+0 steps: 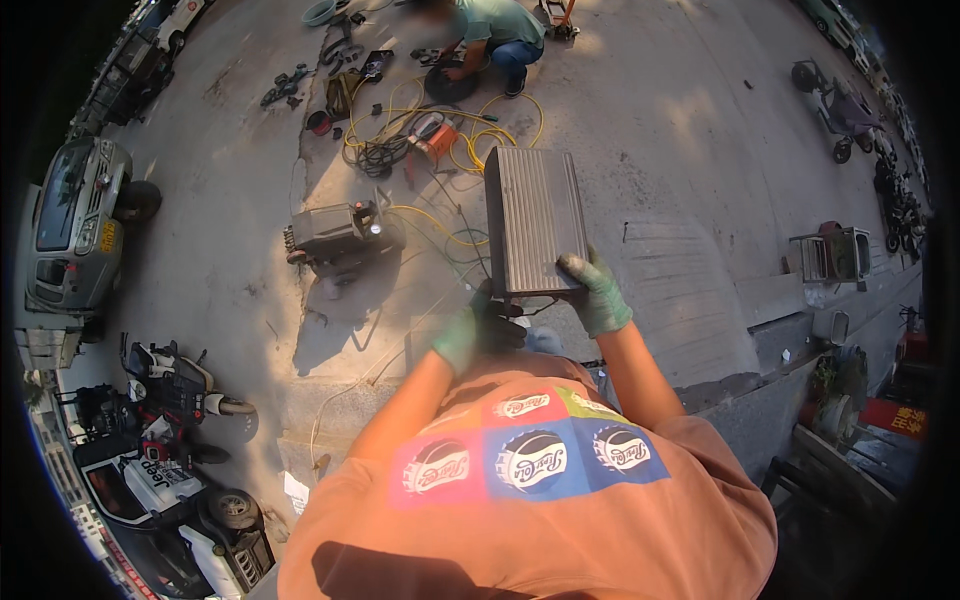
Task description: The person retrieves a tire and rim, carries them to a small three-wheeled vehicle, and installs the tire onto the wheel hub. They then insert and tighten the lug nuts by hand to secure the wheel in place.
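Out on the gray concrete ground (690, 120), I hold a ribbed metal box (534, 220) up in front of me. My right hand (598, 293) and left hand (472, 332) both grip its near end. Yellow cables (470, 135) lie farther off.

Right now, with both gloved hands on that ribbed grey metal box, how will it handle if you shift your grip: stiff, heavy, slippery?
The ribbed metal box looks rigid; its edges stay straight while held. It is probably fairly heavy, since both the left hand and right hand support its near end. The ridges should give the gloved fingers some purchase, though smooth metal might still slide.
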Action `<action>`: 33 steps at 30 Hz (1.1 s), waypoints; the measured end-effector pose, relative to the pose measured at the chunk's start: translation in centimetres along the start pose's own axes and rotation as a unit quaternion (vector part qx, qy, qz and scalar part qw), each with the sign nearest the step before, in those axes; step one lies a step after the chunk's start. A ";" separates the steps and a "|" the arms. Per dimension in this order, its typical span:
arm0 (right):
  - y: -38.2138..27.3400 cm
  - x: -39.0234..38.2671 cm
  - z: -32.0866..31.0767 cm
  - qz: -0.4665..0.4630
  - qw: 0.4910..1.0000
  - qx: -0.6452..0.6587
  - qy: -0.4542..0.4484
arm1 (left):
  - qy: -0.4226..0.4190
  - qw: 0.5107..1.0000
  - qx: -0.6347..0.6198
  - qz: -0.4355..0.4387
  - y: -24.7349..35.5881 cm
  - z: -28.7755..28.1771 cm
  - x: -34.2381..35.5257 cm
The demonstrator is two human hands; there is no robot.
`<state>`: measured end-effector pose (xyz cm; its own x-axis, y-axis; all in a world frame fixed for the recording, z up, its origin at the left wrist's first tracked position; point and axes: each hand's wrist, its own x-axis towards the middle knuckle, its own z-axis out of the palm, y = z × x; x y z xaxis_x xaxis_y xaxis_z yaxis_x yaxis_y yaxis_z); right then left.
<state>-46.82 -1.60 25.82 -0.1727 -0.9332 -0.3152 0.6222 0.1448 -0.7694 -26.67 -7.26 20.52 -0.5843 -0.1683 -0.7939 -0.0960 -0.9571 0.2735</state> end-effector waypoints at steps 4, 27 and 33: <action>1.0 -0.2 1.0 -0.055 0.997 -0.050 -0.021 | -0.100 0.977 -0.187 0.009 -0.9 -3.1 3.7; 3.9 -7.9 -2.5 0.016 0.939 0.312 0.145 | -0.201 0.820 -0.416 0.339 18.9 -3.0 -1.9; 3.8 -6.7 -7.4 0.014 0.951 0.306 -0.032 | -0.141 0.927 -0.289 0.193 13.4 -5.2 1.7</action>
<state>-48.93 7.65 20.89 -0.1142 -0.9526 -0.2820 0.9574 -0.0297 -0.2873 -24.77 -21.58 20.03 -0.6803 -0.5349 -0.5012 0.5653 -0.8181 0.1058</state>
